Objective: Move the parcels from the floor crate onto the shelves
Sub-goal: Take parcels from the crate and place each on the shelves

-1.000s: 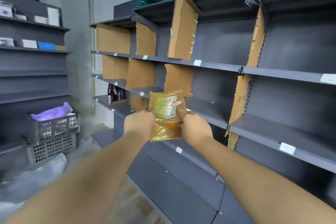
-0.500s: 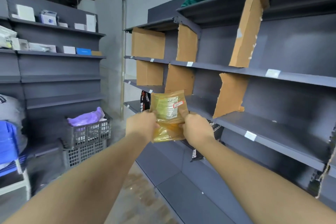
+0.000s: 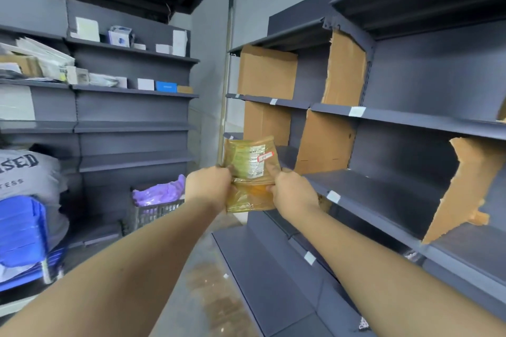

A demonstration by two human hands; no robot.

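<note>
The view has swung left since half a second ago, showing more of a person in a grey shirt [image 3: 30, 178] at the left edge. The one parcel [image 3: 250, 169] stays clamped between two hands, the left hand [image 3: 209, 186] on its left edge and the right hand [image 3: 294, 195] on its right. It hangs in mid-air near the shelves [image 3: 383, 200], right of the one crate [image 3: 156, 212], upright with its long axis vertical and its label facing the camera.

Glossy, crinkled amber plastic film around the parcel [image 3: 246, 194], with a matt paper label [image 3: 256, 163]. Matt grey painted metal on the shelves [image 3: 383, 194]. Rough, torn brown cardboard as dividers [image 3: 465, 186]. Dark plastic lattice on the crate [image 3: 156, 212].
</note>
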